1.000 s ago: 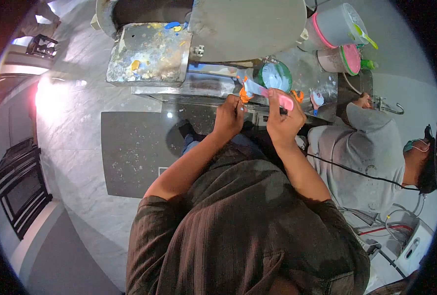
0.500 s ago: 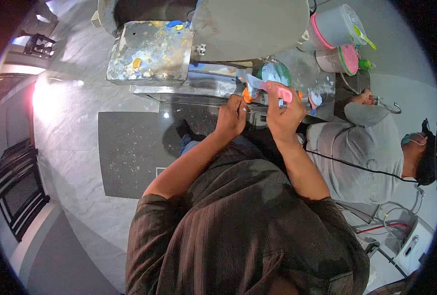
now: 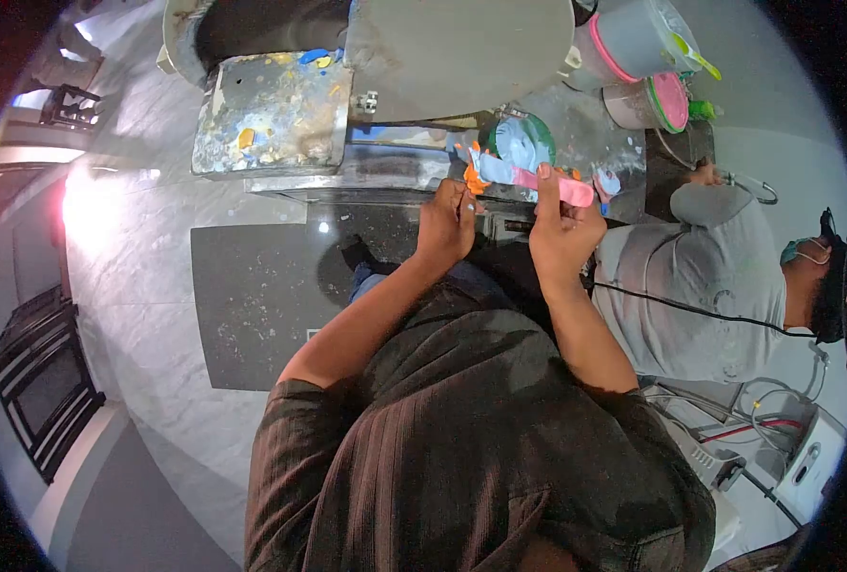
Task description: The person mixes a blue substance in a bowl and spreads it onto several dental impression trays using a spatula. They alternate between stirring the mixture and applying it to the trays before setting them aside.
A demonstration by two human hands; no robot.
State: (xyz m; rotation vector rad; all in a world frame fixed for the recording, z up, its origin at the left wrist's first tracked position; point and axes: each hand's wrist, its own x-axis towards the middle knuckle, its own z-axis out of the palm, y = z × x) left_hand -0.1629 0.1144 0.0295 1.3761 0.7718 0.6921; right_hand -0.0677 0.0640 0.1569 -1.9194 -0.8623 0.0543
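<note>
Pale marbled floor (image 3: 147,315) across the left side, under strong light from the far left. At the top of the view, a metal worktop (image 3: 581,114) flecked with pale colour. To the right, a person (image 3: 700,296) in grey, one hand (image 3: 704,175) near a curved metal piece (image 3: 771,196). On the floor in front of the worktop, a dark speckled mat (image 3: 252,310). Above the middle of the worktop, a big round grey drum (image 3: 461,57), cut off by the edge of the view. At the left end, a metal box (image 3: 275,110), smeared yellow, blue and white on top. At the right end, a clear bucket (image 3: 638,43) with a lime-green utensil (image 3: 695,57) against it; just beside, a smaller bucket (image 3: 633,105), pink and green at the mouth.

Right hand (image 3: 568,234) by the worktop's front edge, grip closed around the pink handle of a spatula (image 3: 526,179). Left hand (image 3: 445,224) near it, grip pinching a small orange piece (image 3: 474,181) between thumb and finger. Spatula nearly level, coated pale blue along its blade. Just behind it, a green dish (image 3: 523,143) with pale-blue paste inside. Orange piece at the blade's end, near the worktop's front edge; actual contact impossible to tell.
</note>
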